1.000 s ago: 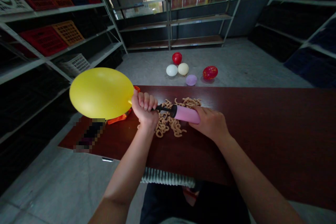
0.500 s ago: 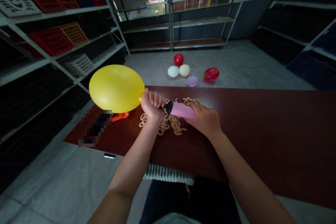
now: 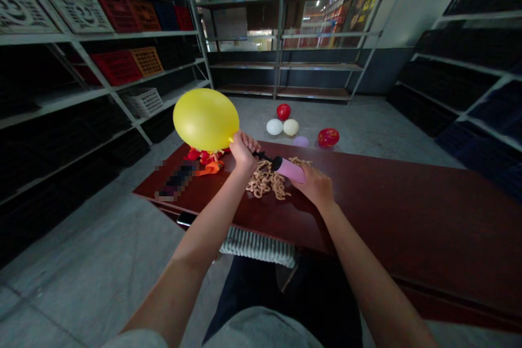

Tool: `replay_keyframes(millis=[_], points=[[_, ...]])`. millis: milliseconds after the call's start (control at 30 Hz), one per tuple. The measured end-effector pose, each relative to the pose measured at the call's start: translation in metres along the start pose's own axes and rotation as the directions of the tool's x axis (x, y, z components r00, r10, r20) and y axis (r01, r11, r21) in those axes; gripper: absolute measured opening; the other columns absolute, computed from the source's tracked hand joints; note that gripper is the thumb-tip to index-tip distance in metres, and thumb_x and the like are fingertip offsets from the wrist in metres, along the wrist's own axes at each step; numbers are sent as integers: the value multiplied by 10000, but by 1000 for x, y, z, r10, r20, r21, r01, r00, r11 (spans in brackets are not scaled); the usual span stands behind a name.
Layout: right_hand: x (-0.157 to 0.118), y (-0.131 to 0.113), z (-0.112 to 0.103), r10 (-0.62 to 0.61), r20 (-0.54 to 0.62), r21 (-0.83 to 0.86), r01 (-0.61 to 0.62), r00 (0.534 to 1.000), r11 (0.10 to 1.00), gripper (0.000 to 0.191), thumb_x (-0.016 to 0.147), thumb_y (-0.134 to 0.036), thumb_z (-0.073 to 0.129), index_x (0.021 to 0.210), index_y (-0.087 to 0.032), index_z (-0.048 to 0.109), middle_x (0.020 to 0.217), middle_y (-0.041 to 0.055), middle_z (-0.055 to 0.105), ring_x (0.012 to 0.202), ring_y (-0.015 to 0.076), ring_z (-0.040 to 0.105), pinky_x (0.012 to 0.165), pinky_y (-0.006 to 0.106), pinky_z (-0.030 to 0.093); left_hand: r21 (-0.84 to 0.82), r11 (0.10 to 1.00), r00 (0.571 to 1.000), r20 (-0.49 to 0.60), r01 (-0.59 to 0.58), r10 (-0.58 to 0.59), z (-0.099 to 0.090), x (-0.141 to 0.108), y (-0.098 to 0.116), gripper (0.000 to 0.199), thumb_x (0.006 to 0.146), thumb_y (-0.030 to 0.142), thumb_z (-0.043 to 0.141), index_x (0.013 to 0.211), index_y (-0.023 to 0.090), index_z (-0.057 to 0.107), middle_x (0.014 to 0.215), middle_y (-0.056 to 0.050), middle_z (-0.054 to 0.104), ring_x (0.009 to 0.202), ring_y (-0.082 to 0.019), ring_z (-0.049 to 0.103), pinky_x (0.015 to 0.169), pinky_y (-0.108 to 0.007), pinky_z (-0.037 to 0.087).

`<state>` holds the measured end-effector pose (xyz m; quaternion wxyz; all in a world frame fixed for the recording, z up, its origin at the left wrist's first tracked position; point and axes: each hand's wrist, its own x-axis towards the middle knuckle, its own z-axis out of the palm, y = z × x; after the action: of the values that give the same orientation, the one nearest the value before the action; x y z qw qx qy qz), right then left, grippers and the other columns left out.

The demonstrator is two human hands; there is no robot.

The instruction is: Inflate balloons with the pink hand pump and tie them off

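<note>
A large inflated yellow balloon [image 3: 206, 119] hangs over the far left of the table, its neck running into my left hand [image 3: 244, 149]. That hand is closed around the neck and the black end of a balloon pump. Wrapped round the pump's pink barrel [image 3: 291, 170] is my right hand [image 3: 316, 185]. Between my hands a black rod [image 3: 263, 156] shows, drawn partly out of the barrel. The nozzle is hidden by my left fingers. Beneath the pump, a heap of beige curly pieces [image 3: 265, 180] lies on the dark red table [image 3: 387, 201].
Red and orange uninflated balloons [image 3: 212, 167] lie at the table's left, beside a pixelated dark object [image 3: 177, 180]. On the floor beyond are several inflated balloons, including a red one [image 3: 284, 112] and a white one [image 3: 274, 126]. Shelves with crates [image 3: 116, 11] stand around.
The pink barrel has moved away from my left hand, so more of the black rod shows. The view has tilted upward, and the yellow balloon appears further right and smaller.
</note>
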<state>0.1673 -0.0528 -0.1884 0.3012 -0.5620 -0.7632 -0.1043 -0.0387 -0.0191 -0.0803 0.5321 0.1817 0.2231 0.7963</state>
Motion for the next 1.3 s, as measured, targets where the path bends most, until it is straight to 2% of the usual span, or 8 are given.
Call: replay_keyframes(millis=[167,333,500,633,767,1067,1167,1300], points=[[-5,-8,-9,-25,17,68,24,1000,997,523,814,-396,654,1307,-238,577,1189,83,711,1003,256,695,840,339,520,29,999,999,-27,-42,43,6,-6,46,480,976,263,424,539,202,235,412,68,225,310,-73,214,366,-237,197],[-18,-21,-15,60,78,135,-70,995,988,533,762,-456,704,1239,-242,605,1150,85,722,952,261,702,814,359,535,76,992,995,-7,-98,99,13,-16,91,477,982,263,417,545,203,234,404,71,213,305,-74,216,363,-235,193],[-22,-37,-12,89,111,174,-108,990,979,488,779,-499,688,1181,-230,620,1049,91,746,890,245,704,754,311,506,122,983,991,34,-134,130,25,-18,109,483,957,317,497,556,207,251,411,76,232,304,-68,227,358,-227,197],[-23,-35,-15,137,124,153,-155,983,976,487,795,-494,663,1181,-200,618,984,122,751,836,265,707,700,317,473,147,976,987,27,-162,160,38,-12,91,461,964,271,467,552,212,269,408,73,241,299,-74,232,346,-229,195],[-24,-27,-17,189,112,122,-203,976,972,473,809,-511,625,1167,-202,622,928,119,756,786,275,706,651,317,450,193,966,985,41,-173,168,51,-4,54,442,949,213,433,532,212,286,387,71,237,284,-77,241,329,-224,195],[-23,-22,-13,307,60,143,-313,950,939,515,812,-592,583,1163,-217,622,886,90,756,737,263,700,618,299,424,283,959,992,116,10,-44,56,-20,-48,469,930,197,456,487,207,301,358,65,260,260,-72,269,323,-215,193],[-23,-21,-13,331,54,130,-335,942,933,519,811,-579,588,1170,-207,629,894,97,757,749,263,699,625,300,421,281,959,992,113,24,-58,53,-22,-61,455,919,193,452,488,206,308,358,64,264,259,-76,277,322,-217,190],[-24,-22,-16,323,45,127,-327,945,937,479,804,-549,606,1159,-228,628,923,86,758,775,268,699,623,304,431,265,963,992,97,48,-76,47,-19,-60,424,906,203,465,513,209,307,370,71,265,265,-76,261,327,-221,185]])
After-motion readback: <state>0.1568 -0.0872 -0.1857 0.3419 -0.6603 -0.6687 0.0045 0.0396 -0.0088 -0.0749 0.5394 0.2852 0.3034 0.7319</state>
